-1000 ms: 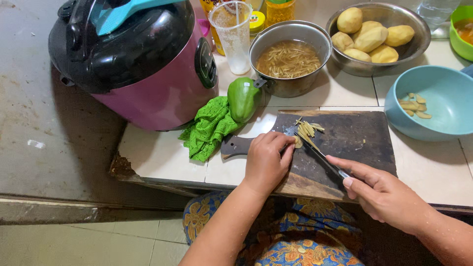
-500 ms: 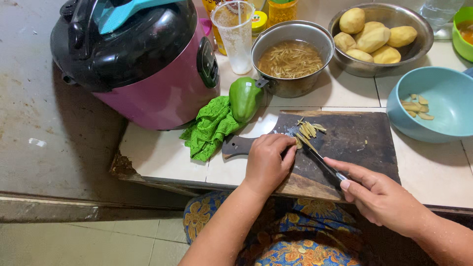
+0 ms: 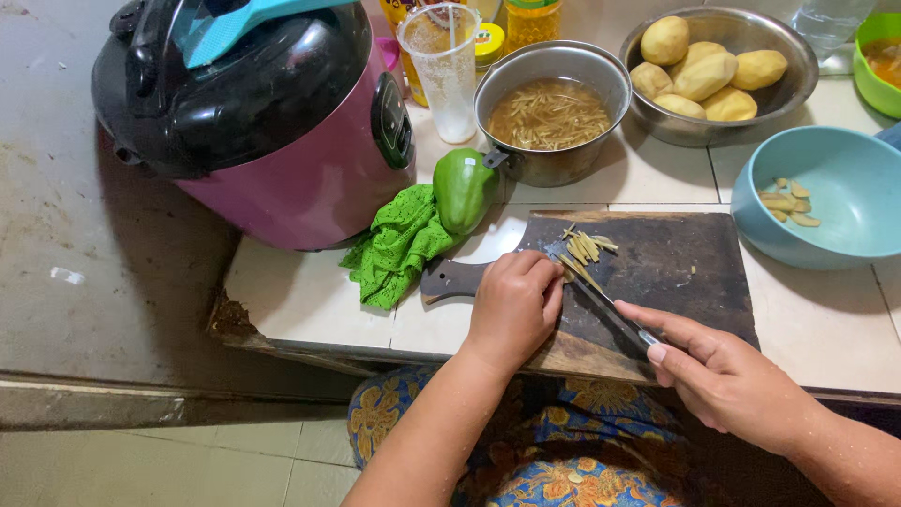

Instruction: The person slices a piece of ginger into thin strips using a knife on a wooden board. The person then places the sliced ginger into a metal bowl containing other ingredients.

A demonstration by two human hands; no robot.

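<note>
A dark wooden cutting board [image 3: 676, 268] lies on the tiled counter. My left hand [image 3: 514, 305] is curled over a piece of potato at the board's left side, mostly hiding it. My right hand [image 3: 727, 376] grips a knife [image 3: 601, 302], its blade lying against the left fingers. A small heap of thin potato strips [image 3: 584, 247] sits just beyond the blade. Behind the board stands a metal pot [image 3: 552, 113] holding potato strips in water.
A pink and black rice cooker [image 3: 272, 122] stands at the left, with a green cloth [image 3: 399, 244] and a green pepper [image 3: 464, 188] beside it. A steel bowl of peeled potatoes [image 3: 713, 70], a blue bowl [image 3: 835, 192], a plastic cup [image 3: 441, 66].
Both hands stay on the board with the knife against the left fingers; only slight shifts of the blade and the view.
</note>
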